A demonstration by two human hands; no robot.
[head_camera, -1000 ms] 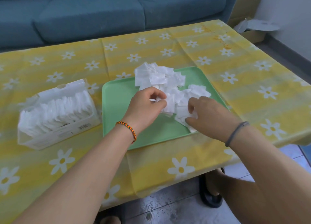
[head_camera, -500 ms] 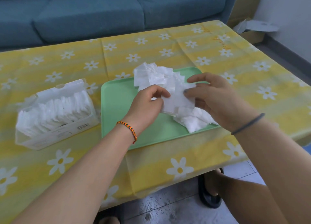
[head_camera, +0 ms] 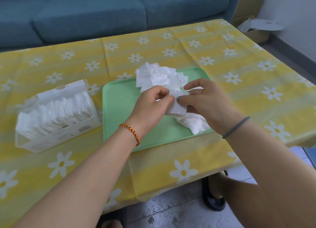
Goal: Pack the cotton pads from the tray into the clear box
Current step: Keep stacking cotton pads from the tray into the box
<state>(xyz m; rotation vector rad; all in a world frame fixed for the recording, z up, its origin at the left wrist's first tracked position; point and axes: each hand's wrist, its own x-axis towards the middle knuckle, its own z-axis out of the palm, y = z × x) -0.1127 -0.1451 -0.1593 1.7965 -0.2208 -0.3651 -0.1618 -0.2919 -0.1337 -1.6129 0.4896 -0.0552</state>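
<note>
A green tray (head_camera: 119, 111) lies in the middle of the table with a loose pile of white square cotton pads (head_camera: 157, 77) at its far side and more pads (head_camera: 195, 125) at its right front. Above the tray my left hand (head_camera: 150, 108) and my right hand (head_camera: 205, 103) together hold a small stack of cotton pads (head_camera: 177, 106), fingers curled round its edges. The clear box (head_camera: 56, 125) stands to the left of the tray, its lid open, with a row of upright pads inside.
The table wears a yellow cloth with white daisies (head_camera: 239, 91). A blue sofa (head_camera: 102, 14) runs behind it and cardboard boxes (head_camera: 253, 27) sit at the far right. The table's front edge is close, with my sandalled feet (head_camera: 213, 197) below.
My right hand lifted from the pads at the tray's right front and came up to the left hand; both now hold one stack above the tray.
</note>
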